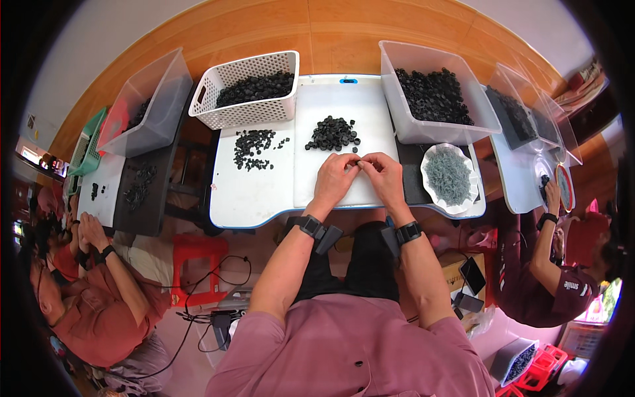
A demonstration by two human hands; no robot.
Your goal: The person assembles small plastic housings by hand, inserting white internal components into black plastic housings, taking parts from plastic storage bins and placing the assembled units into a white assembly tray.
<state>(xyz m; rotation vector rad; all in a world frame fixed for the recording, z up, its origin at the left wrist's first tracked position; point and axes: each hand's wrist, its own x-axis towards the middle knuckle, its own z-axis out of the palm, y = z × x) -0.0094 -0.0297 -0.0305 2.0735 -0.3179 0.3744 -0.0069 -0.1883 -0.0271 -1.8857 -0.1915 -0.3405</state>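
Head view: A small black part point(359, 161) is being pinched between the fingertips of the left hand point(335, 177) and the right hand point(383, 175). Both hands are being held closed around it, thumbs and forefingers drawn together, the remaining fingers curled; the part is largely being hidden by the fingertips, so its shape cannot be told. The hands are being kept together over the near middle of the white worktop point(264, 192), judged so that both wrists are being supported at its near edge.

A loose pile of black parts point(333, 133) is being kept just beyond the hands, judged to be placed there for a short reach. A scatter of smaller black pieces point(251, 147) is lying to the far left of the hands. A white perforated basket point(246, 99) at far left and a clear bin point(433, 92) at far right are both being used to hold black parts. A white dish of grey pieces point(450, 177) is standing just right of the right hand.
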